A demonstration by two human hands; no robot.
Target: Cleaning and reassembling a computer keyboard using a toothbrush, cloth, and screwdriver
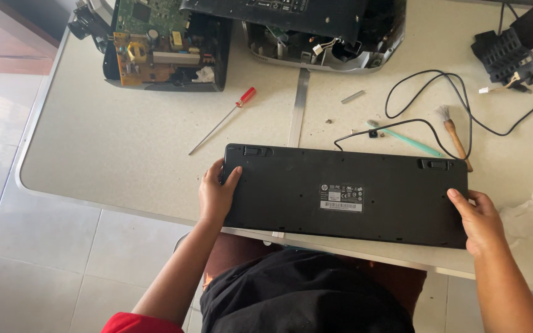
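A black keyboard [347,194] lies upside down at the near edge of a pale table [124,148], its flat underside and a small label facing up. My left hand [216,196] grips its left end, thumb on top. My right hand [480,221] holds its right end the same way. Its black cable [430,98] runs from the far edge and loops across the table behind it.
Behind the keyboard lie a red-handled screwdriver [224,118], a metal strip [298,106], a teal stick [405,138] and a small brush [453,129]. Opened devices with bare circuit boards [155,43] stand at the far edge, a black part [506,57] at far right, crumpled plastic [532,216] near my right hand.
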